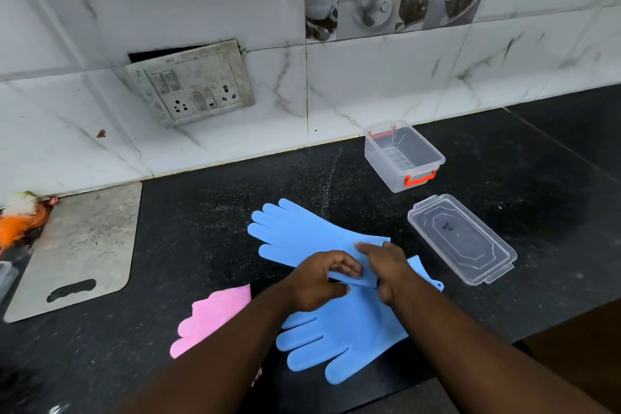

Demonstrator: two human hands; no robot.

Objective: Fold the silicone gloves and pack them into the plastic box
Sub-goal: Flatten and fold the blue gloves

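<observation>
Black desk [201, 228], blue glove [302, 232] at centre, left hand [319, 282] fingers [349, 267] pinching its cuff, right hand [389, 265] fingers [368, 248] flat on it, second blue glove [346, 336] at 6 o'clock, plastic box [383, 168] at 1 o'clock

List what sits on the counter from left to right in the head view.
Cutting board → pink glove → far blue glove → clear box → lid. The near blue glove spans several of these, so it is left out.
</observation>
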